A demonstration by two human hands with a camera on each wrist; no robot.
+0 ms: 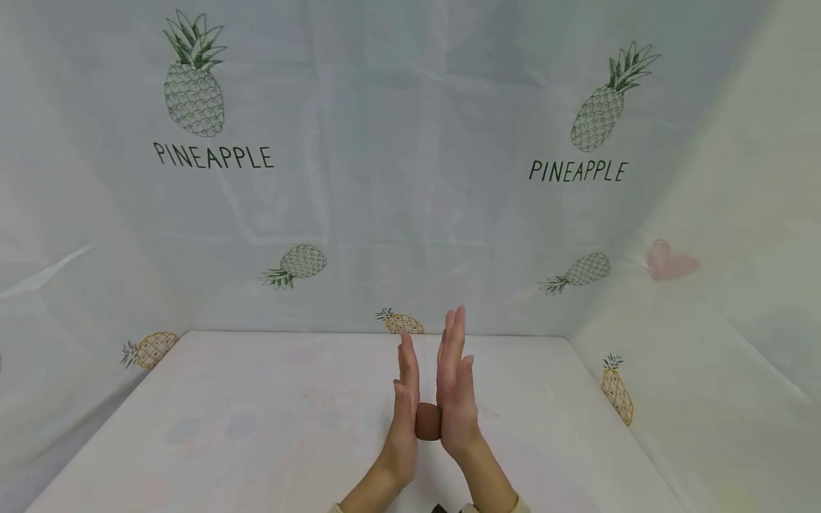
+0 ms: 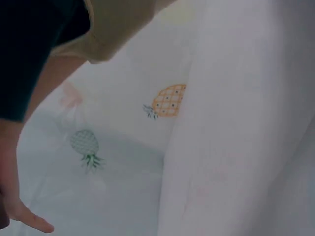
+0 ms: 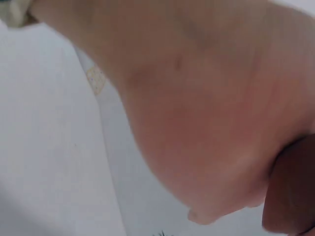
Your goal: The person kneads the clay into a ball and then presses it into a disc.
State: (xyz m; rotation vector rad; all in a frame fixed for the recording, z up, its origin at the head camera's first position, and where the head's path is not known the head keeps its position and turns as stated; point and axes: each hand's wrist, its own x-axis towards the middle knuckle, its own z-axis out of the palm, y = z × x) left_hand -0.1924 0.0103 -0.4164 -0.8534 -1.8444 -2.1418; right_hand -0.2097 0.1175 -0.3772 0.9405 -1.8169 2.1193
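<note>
A short brown lump [image 1: 428,422], rounded at the sides and resembling modelling clay, is held between two facing palms. My left hand [image 1: 404,417] touches its left side, fingers straight and pointing up and away. On the other side my right hand [image 1: 457,399] presses its palm to the lump, fingers likewise straight. Close up in the right wrist view, the brown lump [image 3: 293,191] lies against the right palm [image 3: 206,113]. The left wrist view catches only part of a hand at its lower left edge.
Below the hands is a table with a pale, faintly patterned cover [image 1: 256,427]. Behind it hangs a whitish curtain [image 1: 410,178] printed with pineapples and lettering, which continues along both sides. A small dark object [image 1: 439,509] shows at the bottom edge between the forearms.
</note>
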